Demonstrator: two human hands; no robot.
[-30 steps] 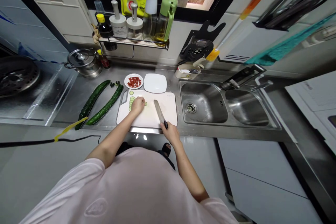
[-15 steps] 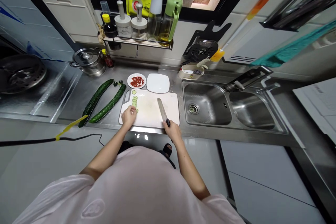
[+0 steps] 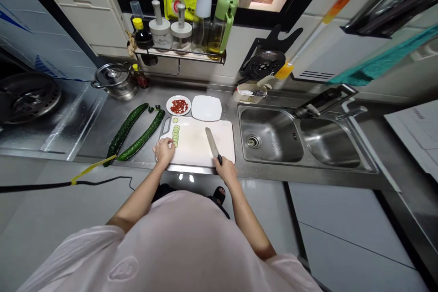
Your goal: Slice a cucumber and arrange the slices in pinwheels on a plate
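A column of overlapping cucumber slices (image 3: 175, 134) lies along the left part of the white cutting board (image 3: 193, 153); one slice sits apart at its top. My left hand (image 3: 164, 151) is over the board's left edge, its fingertips beside the lowest slices, fingers somewhat apart and no object visible in them. Wrapped round the black handle of a kitchen knife (image 3: 212, 142) is my right hand (image 3: 226, 170), at the board's front edge. The blade points away from me, flat over the board. Two whole cucumbers (image 3: 127, 128) rest on the counter to the left.
Behind the board stand a plate of chopped red pieces (image 3: 179, 106) and a white square plate (image 3: 206, 108). A double sink (image 3: 270, 134) is at the right. A lidded steel pot (image 3: 115, 81) stands back left, below a rack of bottles (image 3: 181, 52).
My left hand has drawn back slightly to the left from the lowest slices, uncovering them. My right hand and the knife have stayed almost still.
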